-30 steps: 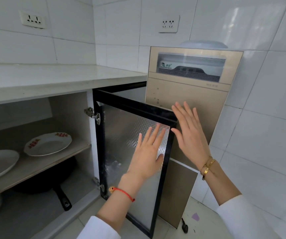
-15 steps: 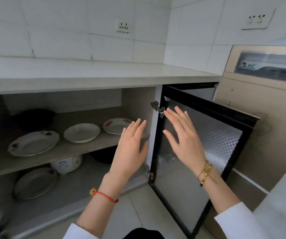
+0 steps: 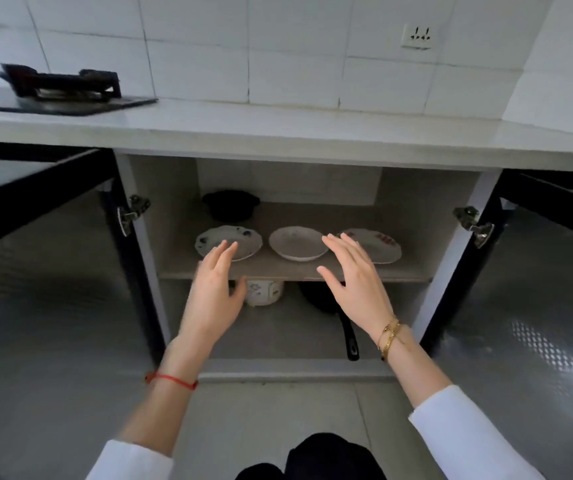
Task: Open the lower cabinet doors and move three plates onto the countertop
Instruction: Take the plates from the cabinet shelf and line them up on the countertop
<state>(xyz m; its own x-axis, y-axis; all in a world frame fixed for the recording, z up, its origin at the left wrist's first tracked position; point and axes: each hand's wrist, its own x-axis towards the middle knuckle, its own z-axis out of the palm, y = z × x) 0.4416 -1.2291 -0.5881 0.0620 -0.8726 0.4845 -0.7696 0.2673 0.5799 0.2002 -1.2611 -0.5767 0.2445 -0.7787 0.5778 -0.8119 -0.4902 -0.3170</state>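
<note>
Both cabinet doors (image 3: 46, 271) are opened; three plates (image 3: 298, 243) are left on the shelf (image 3: 278, 270), table (image 3: 278, 133) unloaded, hands (image 3: 214, 289) spread empty.

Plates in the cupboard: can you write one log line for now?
doors: open | plates: three on shelf | left hand: empty | right hand: empty | countertop: no plates

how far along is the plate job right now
Done: both cabinet doors stand open. In hand: nothing; left hand and right hand reach, open, toward the shelf. Left: all three plates remain there; the countertop holds none.
</note>
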